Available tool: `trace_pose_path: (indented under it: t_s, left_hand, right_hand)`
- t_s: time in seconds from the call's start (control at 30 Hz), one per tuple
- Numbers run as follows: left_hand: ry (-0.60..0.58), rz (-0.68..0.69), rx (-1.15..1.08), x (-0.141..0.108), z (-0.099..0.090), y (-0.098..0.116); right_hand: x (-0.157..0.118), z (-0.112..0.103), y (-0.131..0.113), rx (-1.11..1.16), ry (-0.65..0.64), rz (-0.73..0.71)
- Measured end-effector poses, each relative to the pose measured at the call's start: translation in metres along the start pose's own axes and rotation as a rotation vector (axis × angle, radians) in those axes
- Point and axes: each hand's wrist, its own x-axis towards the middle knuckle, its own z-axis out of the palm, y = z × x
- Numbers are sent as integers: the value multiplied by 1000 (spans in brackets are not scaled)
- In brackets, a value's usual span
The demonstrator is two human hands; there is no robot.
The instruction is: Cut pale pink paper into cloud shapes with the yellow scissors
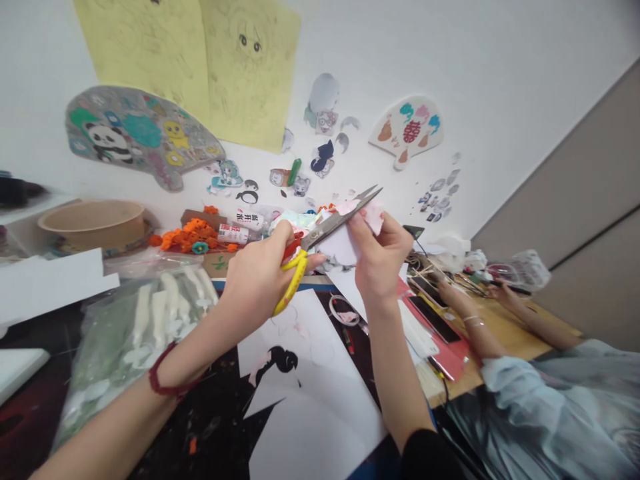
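Observation:
Wrapped round the handles of the scissors (295,277), my left hand (260,273) is closed in the middle of the view. The handles are yellow and red, and the metal blades point up and right, slightly apart. My right hand (383,257) pinches a small pink-and-white paper piece (374,217), with the blades lying across it near the fingertips. Below both hands, white sheets (320,400) lie on the dark table, one bearing a black-and-pink figure (283,360).
On the left are a plastic bag (135,333) of pale pieces, a round tan container (95,223) and orange decorations (193,235). Fan-shaped pieces and stickers cover the wall. At right, another person's hands (460,300) are over a wooden table (530,327) near a red folder (450,347).

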Motion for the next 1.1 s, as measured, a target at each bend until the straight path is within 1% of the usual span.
trace_pose_path:
  t_s: [0.17,0.3,0.43,0.6,0.67,0.8,0.87,0.97,1.1]
  left_hand:
    - [-36,0,-58,1,1,-4]
    - [-82,-5,-123,4,4,-7]
    - [-72,5,-133,6,7,-11]
    - [-26,7,-234,9,9,-17]
    - [-35,-4,-220,9,8,-17]
    - [-98,-22,-169,7,8,-15]
    - [-76,-14,-181,8,11,-16]
    - [10,-44,-271,11,18,-24]
    - [131,-63,-404,14,19,-33]
  right_hand:
    - [5,-5,2,-42,-35,24]
    - [7,-6,4,27,-75,99]
    - [7,-5,6,51,-99,147]
    - [10,-9,7,39,-132,169]
    - [11,-12,8,16,-143,167]
    - [12,-17,8,2,-145,164]
    - [12,-18,7,12,-165,184]
    - [12,-19,5,37,-227,216]
    - [14,-23,1,-16,-317,185]
